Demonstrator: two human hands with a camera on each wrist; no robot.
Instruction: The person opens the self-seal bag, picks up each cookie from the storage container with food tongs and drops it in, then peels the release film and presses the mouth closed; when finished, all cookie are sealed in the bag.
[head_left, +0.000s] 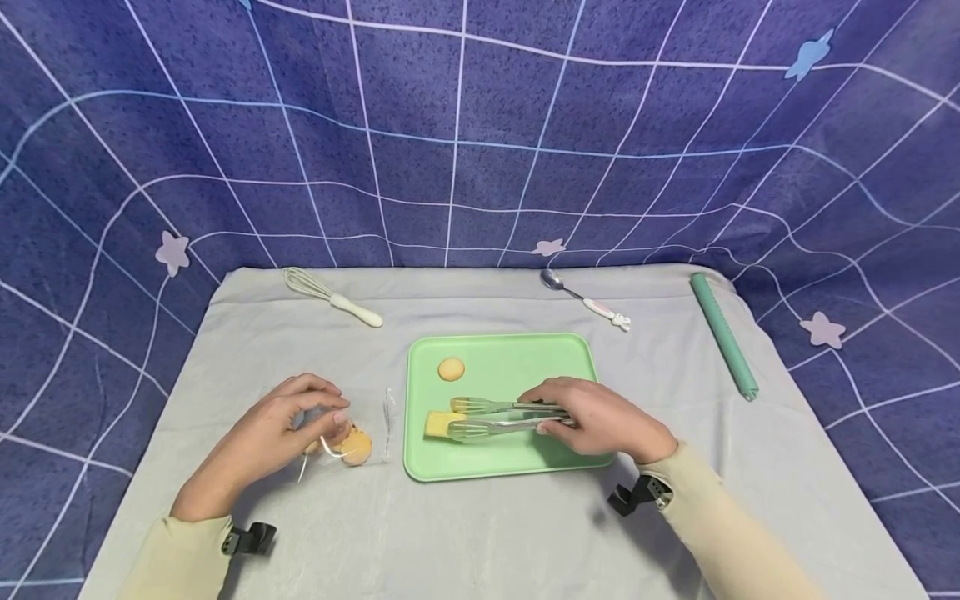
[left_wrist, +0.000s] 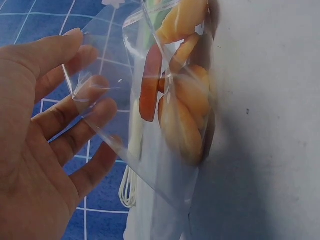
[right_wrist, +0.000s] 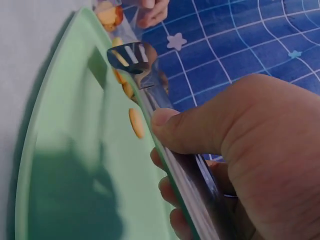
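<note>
My left hand (head_left: pixel 288 417) pinches the edge of a clear plastic bag (left_wrist: pixel 150 165) between thumb and fingers. Inside the bag lie several golden-brown baked pieces (left_wrist: pixel 182 125), beside a reddish-brown strip (left_wrist: pixel 151 85). Over a green tray (head_left: pixel 517 358), my right hand (head_left: pixel 588 414) grips metal food tongs (head_left: pixel 491 429) with slotted tips pointing left. Close by the tips is a yellow rectangular piece (head_left: pixel 438 423), partly overlapped by them. A small round cookie (head_left: pixel 451 368) rests on the tray behind the tongs.
A cream-handled whisk (head_left: pixel 333 298) lies at the back left of the grey cloth. Behind the tray is a spoon (head_left: pixel 588 302) with a white and pink handle. A long green rod-like item (head_left: pixel 723 336) lies at the right. Blue grid-patterned curtain (head_left: pixel 480 150) surrounds the table.
</note>
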